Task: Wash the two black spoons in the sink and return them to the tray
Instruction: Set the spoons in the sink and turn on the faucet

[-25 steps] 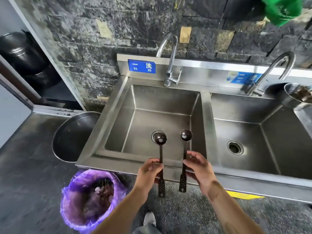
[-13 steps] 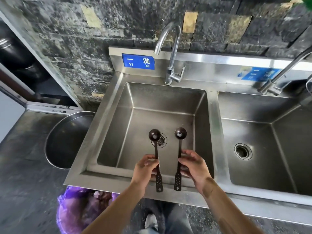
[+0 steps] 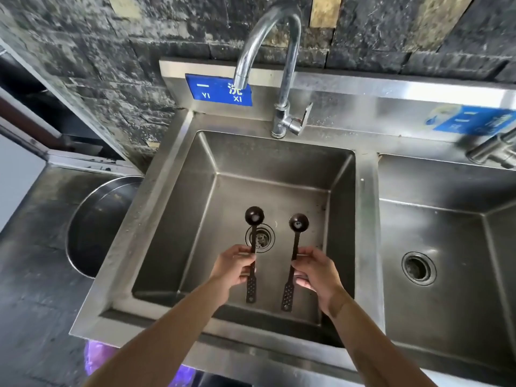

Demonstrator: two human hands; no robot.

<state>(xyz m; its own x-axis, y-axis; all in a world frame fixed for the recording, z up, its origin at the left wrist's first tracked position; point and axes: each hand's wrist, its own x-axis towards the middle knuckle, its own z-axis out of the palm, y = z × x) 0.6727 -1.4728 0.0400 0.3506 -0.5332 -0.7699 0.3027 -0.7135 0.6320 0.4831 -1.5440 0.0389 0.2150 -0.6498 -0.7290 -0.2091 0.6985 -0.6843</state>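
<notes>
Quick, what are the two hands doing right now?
Left hand: holding the left spoon by its handle.
Right hand: holding the right spoon by its handle.

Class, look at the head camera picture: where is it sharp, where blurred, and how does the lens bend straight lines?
Head view: spoons and hands sharp; right-hand tap and its blue label smeared; glare on the backsplash; the sink rim bows from wide-angle distortion.

Both forearms bare to elbow, no sleeves, grips ungloved
</notes>
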